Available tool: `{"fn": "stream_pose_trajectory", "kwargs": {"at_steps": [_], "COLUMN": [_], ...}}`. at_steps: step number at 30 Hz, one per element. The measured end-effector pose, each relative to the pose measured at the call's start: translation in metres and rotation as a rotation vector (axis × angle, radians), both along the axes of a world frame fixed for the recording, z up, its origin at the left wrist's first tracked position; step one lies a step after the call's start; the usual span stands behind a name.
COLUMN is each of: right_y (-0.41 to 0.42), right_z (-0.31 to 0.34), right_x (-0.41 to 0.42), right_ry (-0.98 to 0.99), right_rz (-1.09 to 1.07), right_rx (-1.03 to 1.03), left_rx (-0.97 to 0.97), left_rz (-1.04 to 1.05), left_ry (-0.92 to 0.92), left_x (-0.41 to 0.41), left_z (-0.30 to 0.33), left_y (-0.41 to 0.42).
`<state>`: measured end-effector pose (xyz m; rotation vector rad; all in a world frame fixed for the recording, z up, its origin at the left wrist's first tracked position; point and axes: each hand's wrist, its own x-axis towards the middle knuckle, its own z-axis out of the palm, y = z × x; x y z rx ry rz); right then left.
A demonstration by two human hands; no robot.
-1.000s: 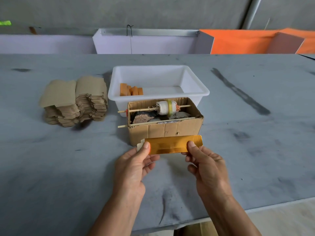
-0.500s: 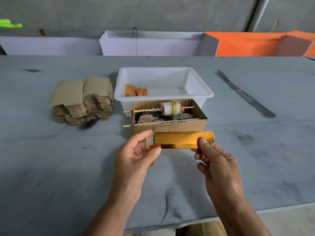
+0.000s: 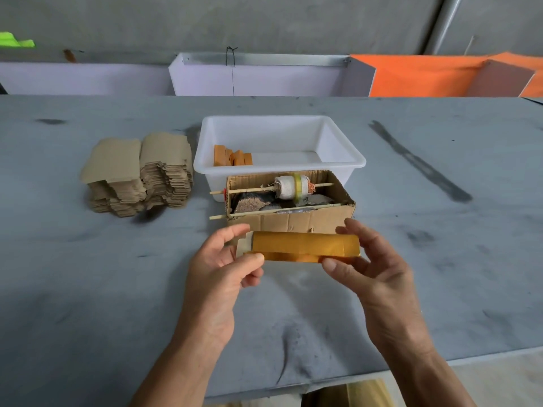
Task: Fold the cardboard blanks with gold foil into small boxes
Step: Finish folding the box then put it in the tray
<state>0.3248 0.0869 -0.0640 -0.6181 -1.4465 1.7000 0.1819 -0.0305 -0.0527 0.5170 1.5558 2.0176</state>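
Gold-foil cardboard blank (image 3: 305, 247) hangs above the grey table (image 3: 88, 274), pinched at its ends by my left hand (image 3: 226, 265) and right hand (image 3: 373, 268), part-folded lengthwise; next I'd close it into a sleeve.

Both bare forearms reach forward over the table edge, the left hand (image 3: 219, 268) pinching one end of the gold-foil blank (image 3: 304, 248) between thumb and curled fingers, the right hand (image 3: 371, 268) gripping the other end, thumb underneath, fingers arched over the top.
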Motion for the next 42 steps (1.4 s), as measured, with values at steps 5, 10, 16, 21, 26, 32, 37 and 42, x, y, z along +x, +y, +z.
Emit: {"fn": "stream_pose_trajectory", "kwargs": {"at_steps": [5, 10, 16, 21, 26, 32, 37, 42], "right_y": [0.005, 0.008, 0.014, 0.015, 0.015, 0.016, 0.016, 0.016], "right_z": [0.005, 0.014, 0.018, 0.021, 0.022, 0.022, 0.019, 0.017], "right_x": [0.007, 0.008, 0.013, 0.013, 0.012, 0.013, 0.013, 0.013], "right_ry": [-0.125, -0.268, -0.265, -0.250, -0.219, -0.172, -0.169, -0.169], "right_rz": [0.038, 0.043, 0.090, 0.109, 0.117, 0.135, 0.133, 0.134], "right_rx": [0.300, 0.587, 0.636, 0.604, 0.526, 0.357, 0.293, 0.296], "left_rx": [-0.007, -0.023, -0.167, -0.239, -0.179, -0.134, -0.099, -0.002], "left_rz": [-0.073, -0.170, -0.207, -0.171, -0.167, -0.216, -0.208, -0.169], "left_ry": [-0.023, 0.032, 0.480, 0.682, 0.508, 0.392, 0.396, 0.456], "left_x": [0.002, -0.001, -0.009, -0.011, -0.008, -0.007, -0.005, -0.003], "left_z": [0.003, 0.004, 0.008, 0.010, 0.007, 0.007, 0.008, 0.008], "left_y": [-0.003, -0.009, -0.016, -0.018, -0.014, -0.013, -0.013, -0.013]}}
